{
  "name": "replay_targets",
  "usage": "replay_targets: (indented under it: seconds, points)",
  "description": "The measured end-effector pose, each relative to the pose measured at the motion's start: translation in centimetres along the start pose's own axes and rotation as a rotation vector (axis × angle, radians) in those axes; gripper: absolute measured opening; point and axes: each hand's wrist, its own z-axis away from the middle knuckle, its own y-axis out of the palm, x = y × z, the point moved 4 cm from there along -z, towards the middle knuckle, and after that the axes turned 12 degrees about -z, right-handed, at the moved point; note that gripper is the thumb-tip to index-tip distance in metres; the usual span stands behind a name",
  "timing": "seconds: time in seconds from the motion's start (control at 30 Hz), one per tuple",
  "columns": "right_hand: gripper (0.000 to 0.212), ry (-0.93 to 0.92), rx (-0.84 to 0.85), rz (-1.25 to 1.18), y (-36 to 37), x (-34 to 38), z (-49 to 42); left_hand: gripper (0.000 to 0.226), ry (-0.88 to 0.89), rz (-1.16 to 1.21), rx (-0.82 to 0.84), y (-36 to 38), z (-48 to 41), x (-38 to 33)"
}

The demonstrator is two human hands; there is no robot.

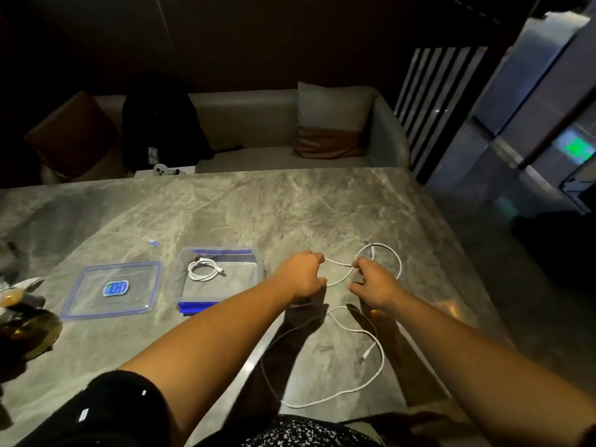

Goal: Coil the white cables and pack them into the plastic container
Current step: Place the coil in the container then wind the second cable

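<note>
A long white cable trails in loose curves over the marble table. My left hand grips one part of it with curled fingers. My right hand pinches the cable close by, and a loop of it arcs beyond that hand. A short stretch of cable runs between the two hands. The clear plastic container stands open to the left of my hands. Inside it lies a coiled white cable.
The container's clear lid, with a blue sticker, lies flat left of the container. Dark dishes and a small cup sit at the table's left edge. A sofa with cushions and a black bag stands beyond the far edge.
</note>
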Motion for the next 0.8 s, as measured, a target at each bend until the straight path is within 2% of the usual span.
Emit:
replay_targets:
  seconds: [0.4,0.63,0.8]
  points:
    - [0.05,0.094,-0.033,-0.171,-3.8,-9.9,-0.3,0.051,0.083,0.037,0.059,3.6,-5.0,-8.4]
    - [0.046,0.079,0.035,-0.08,-5.9,-13.4,-3.2,0.049,0.031,0.153,0.105,5.6,-7.8,-11.8]
    - [0.038,-0.018,0.102,-0.011,-6.8,-14.5,-5.5,0.032,0.009,0.191,0.112,6.9,-9.6,-13.4]
